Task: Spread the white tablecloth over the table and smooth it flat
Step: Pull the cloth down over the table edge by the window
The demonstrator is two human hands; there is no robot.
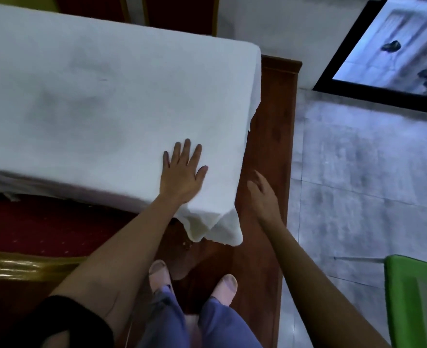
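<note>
Your left hand (pixel 182 173) presses flat on the white tablecloth (pixel 94 84), grip spread; your right hand (pixel 262 194) hangs beside its draped corner, grip loosely spread, holding nothing.

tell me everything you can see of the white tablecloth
The tablecloth is plain white, soft-looking fabric, spread flat and nearly smooth. Faint grey patches mark its middle. Its right edge drapes down over the side, and its near right corner hangs in loose folds. The left hand presses flat on it, fingers spread, close to that corner. The right hand is open beside the hanging edge; whether it touches the cloth is unclear.
</note>
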